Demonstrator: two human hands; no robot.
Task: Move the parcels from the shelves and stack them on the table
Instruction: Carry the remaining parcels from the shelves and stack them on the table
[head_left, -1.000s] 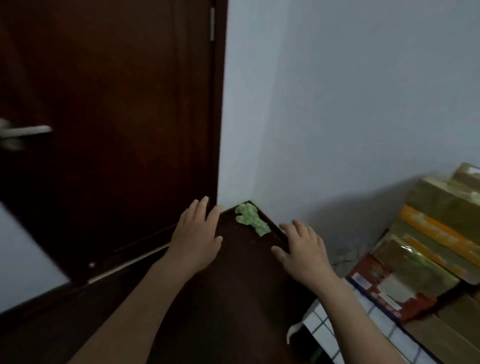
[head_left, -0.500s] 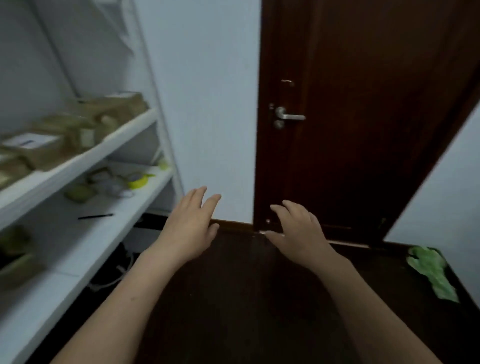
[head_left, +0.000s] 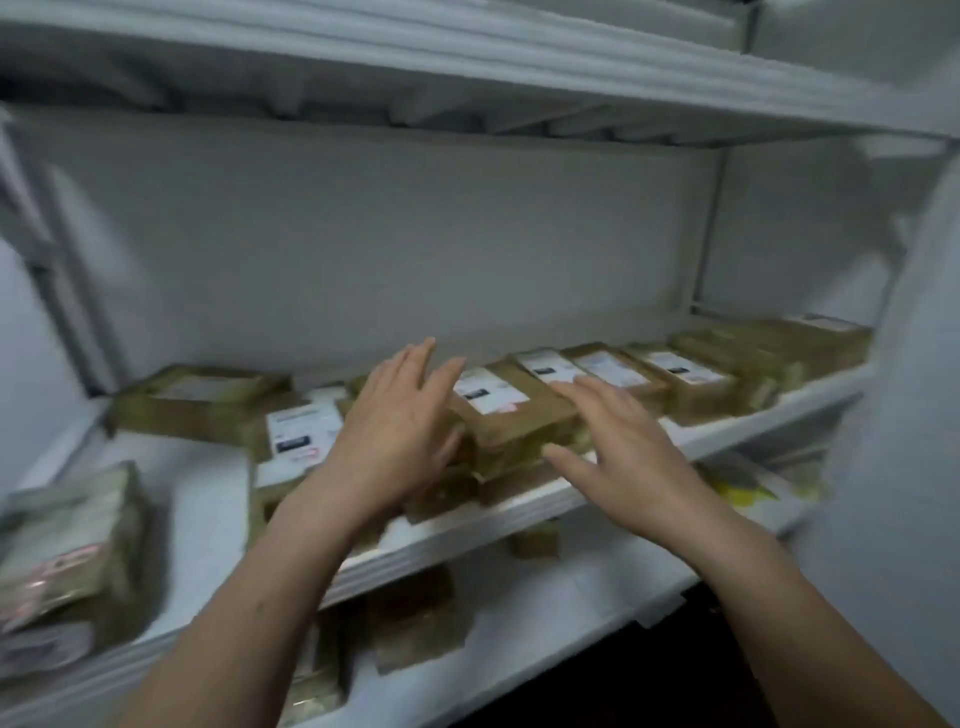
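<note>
Left hand (head_left: 400, 431) and right hand (head_left: 621, 457) both spread, grasping nothing; brown cardboard parcel with white label (head_left: 511, 415) sits between them on white shelf (head_left: 467, 535). Risk: one-sided grab likely topples neighbouring parcels.

Motion blur throughout. On the parcels (head_left: 691, 384), print on the labels (head_left: 488, 397) is unreadable. The left hand (head_left: 395, 436) hides the left end of the middle parcel (head_left: 519, 421). Cannot tell whether it or the right hand (head_left: 623, 452) touches that parcel. The frame's left edge cuts off the stack (head_left: 67, 545). On the lower shelf (head_left: 545, 587), the yellow thing (head_left: 743, 493) is too smeared to identify.
</note>
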